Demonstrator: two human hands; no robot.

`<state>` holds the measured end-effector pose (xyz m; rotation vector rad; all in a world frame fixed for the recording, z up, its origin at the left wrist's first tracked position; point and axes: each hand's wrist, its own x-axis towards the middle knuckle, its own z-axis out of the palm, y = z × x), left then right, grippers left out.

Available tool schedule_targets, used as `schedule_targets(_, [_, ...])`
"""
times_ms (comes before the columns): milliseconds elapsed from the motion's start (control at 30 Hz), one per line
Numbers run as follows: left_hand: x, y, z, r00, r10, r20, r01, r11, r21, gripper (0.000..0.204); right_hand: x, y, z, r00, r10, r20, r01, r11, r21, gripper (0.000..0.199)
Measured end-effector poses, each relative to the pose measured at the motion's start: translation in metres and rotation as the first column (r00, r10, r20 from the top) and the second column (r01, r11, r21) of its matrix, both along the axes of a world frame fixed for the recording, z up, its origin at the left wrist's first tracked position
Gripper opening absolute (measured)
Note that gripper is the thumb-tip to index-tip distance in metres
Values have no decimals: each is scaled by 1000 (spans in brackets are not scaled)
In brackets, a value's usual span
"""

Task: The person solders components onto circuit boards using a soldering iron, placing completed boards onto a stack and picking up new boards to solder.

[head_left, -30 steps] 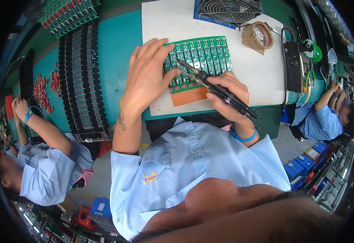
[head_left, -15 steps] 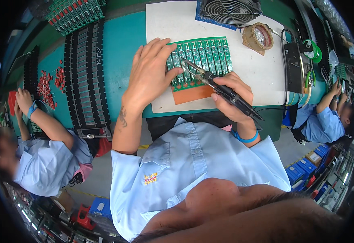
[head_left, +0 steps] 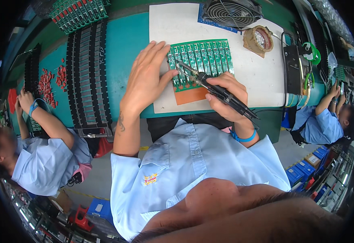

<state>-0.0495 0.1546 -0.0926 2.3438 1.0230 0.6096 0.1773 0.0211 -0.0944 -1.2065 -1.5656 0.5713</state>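
Your left hand (head_left: 145,85) lies palm-down beyond the near edge of the tabletop (head_left: 122,52), fingers (head_left: 152,52) extended toward the far edge, thumb (head_left: 168,77) angled out to the right. Your right hand (head_left: 234,86) curls into a pinching grip, its wrist (head_left: 243,127) slanting inward by the near edge.

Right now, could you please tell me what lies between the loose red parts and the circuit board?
In the head view, from left to right: the black rack, green tabletop, then the left hand over the edge of the white sheet.
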Motion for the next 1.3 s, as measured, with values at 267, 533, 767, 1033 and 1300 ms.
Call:
schedule_targets(267, [-1,0,1,999,4,-40,-3,1000,24,61,-7,4,0,998,-51,-28,49,997,-55,38])
schedule_targets(533, [-1,0,1,999,12,-47,-11,1000,20,61,-8,5,3,999,-40,-27,38,998,-56,37])
schedule_targets(767, [-1,1,-2,999,5,-34,-4,1000,21,61,-2,1,0,1000,-4,19,5,1000,-25,40])
schedule_targets(1033, [-3,4,-3,999,0,-37,1,1000,25,62,9,-20,5,997,-42,-68,44,998,37,40])
schedule_targets(1300, [-4,6,-8,999,-10,-30,11,1000,28,62,3,-14,2,992,-57,-114,58,998,13,42])
